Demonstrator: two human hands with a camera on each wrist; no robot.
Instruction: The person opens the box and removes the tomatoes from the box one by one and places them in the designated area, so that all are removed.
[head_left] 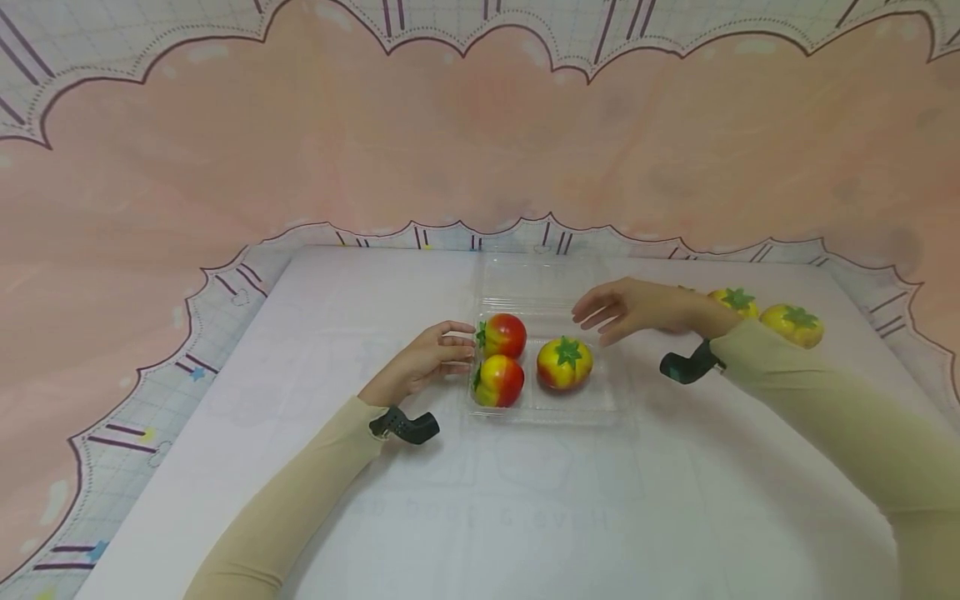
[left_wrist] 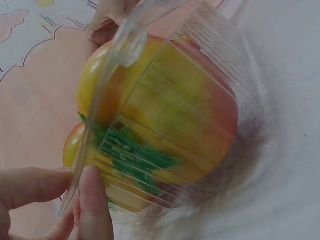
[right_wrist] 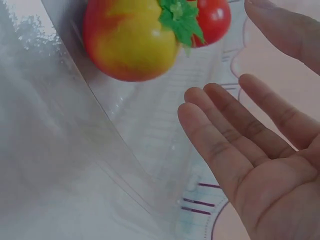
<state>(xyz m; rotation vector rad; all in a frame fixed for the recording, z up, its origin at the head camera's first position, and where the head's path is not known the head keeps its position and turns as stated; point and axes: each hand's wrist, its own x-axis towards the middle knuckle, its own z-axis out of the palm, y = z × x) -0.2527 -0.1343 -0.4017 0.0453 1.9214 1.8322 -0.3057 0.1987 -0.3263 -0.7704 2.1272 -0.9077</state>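
In the head view a clear plastic clamshell box (head_left: 611,392) lies on the table with its lid (head_left: 540,277) folded back. Two red-and-yellow tomatoes (head_left: 506,336) with green leafy tops sit in its left side, and a third tomato (head_left: 566,364) in the right half. My left hand (head_left: 412,362) is at the left wall, pinching the box rim (left_wrist: 82,155) between thumb and finger in the left wrist view. Over the right part of the box hovers my right hand (head_left: 630,308). Its fingers (right_wrist: 215,137) are extended and apart from the nearest tomato (right_wrist: 135,40), with nothing in them.
More yellow tomatoes (head_left: 792,325) lie at the back right, partly behind the right forearm. The white table (head_left: 450,517) ends at a pink cloth (head_left: 480,150) with a scalloped pattern. Each wrist wears a black camera band (head_left: 408,427).
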